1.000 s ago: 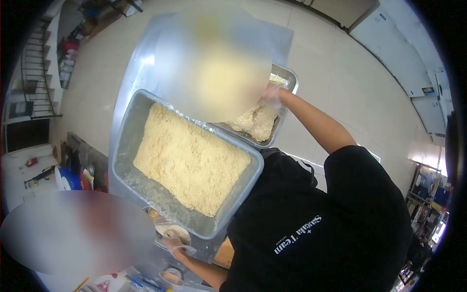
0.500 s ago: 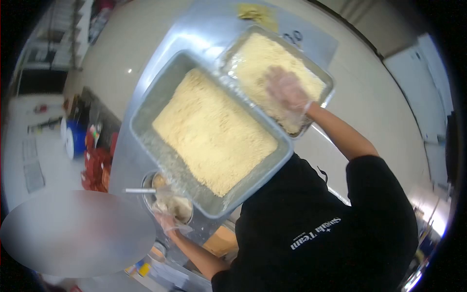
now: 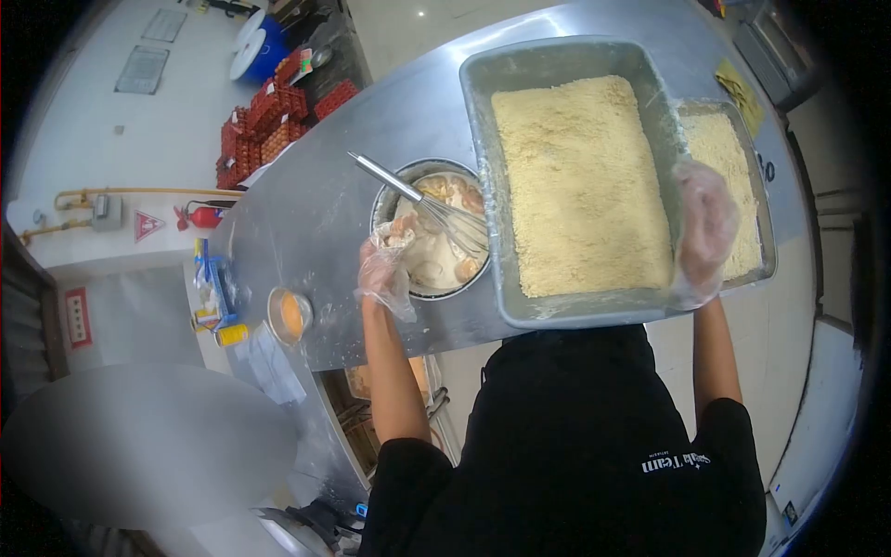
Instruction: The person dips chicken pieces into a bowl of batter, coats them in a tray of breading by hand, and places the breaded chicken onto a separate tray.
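Observation:
My left hand, in a clear plastic glove, is at the left rim of a metal bowl. Its batter-coated fingers are curled together over the bowl; I cannot tell what they hold. Pale batter with chunky pieces fills the bowl, and a wire whisk leans across it. To the right stands a large grey tub with a broad bed of crumbly yellow flour. My right hand, also gloved, hangs empty at the tub's right wall, fingers extended. Beyond it lies a metal tray of the same flour.
The steel table has a rounded left end. A small bowl of orange liquid stands near its front left. Red egg trays are stacked behind, and a yellow cloth lies at the far right. A shelf sits below.
My view has swung left, so the tub and tray now appear further right. My right hand has come off the flour in the tray to the tub's right wall. My left hand stays at the bowl.

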`<control>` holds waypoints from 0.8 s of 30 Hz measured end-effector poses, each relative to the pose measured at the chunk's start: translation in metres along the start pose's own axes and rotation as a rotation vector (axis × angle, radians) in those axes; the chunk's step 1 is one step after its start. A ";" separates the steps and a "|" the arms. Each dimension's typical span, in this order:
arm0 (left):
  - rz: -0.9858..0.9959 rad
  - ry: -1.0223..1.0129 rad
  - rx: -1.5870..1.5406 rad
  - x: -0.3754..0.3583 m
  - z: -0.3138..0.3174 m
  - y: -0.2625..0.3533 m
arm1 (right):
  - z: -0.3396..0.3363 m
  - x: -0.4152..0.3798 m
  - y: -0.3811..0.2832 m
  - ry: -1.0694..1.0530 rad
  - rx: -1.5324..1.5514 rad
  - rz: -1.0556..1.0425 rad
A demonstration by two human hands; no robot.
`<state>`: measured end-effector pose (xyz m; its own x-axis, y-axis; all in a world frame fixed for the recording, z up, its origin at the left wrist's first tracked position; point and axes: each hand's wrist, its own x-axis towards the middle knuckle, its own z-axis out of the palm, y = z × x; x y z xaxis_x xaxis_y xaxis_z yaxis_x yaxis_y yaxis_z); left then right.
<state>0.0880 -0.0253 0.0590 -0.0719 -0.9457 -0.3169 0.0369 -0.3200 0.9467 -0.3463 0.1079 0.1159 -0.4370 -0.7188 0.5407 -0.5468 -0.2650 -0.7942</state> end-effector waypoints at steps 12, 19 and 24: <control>-0.037 0.052 0.280 -0.003 0.002 -0.001 | 0.045 -0.028 0.021 -0.267 -0.128 0.107; -0.024 0.009 1.506 0.024 0.047 0.002 | 0.050 -0.029 0.023 -0.282 -0.145 0.047; 0.168 -0.069 1.423 0.048 0.022 -0.038 | 0.050 -0.027 0.025 -0.261 -0.240 -0.036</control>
<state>0.0615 -0.0570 0.0088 -0.2156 -0.9483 -0.2330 -0.9582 0.1596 0.2373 -0.3121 0.0884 0.0677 -0.2347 -0.8600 0.4532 -0.7243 -0.1562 -0.6715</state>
